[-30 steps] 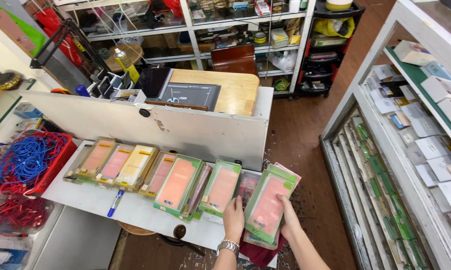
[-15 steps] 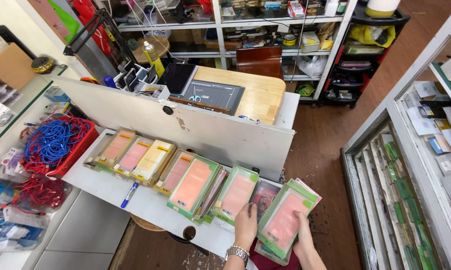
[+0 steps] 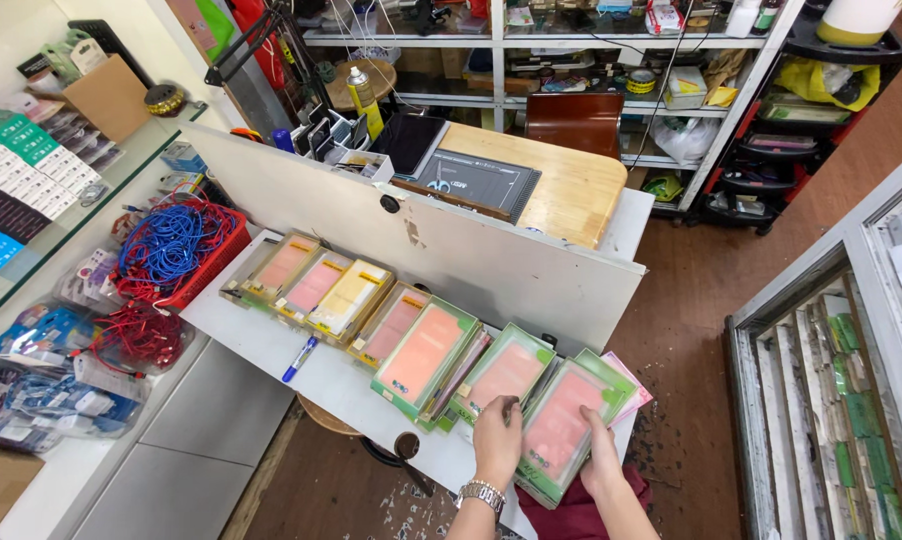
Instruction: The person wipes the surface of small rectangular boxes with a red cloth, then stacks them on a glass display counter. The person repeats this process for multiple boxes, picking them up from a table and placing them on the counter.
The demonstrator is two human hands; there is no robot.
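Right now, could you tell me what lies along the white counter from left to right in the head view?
Red basket of blue cables → blue marker → green-edged pink package → left hand → package under both hands → right hand.

— What are the hands doing?
— The left hand (image 3: 498, 436) and the right hand (image 3: 601, 458) are both resting on a green-edged pink package (image 3: 564, 426), gripping its sides on the white counter (image 3: 271, 345).
— What is lying nearby?
— More packages (image 3: 426, 352) are overlapping in a row; a blue marker (image 3: 299, 358) is lying beside them.
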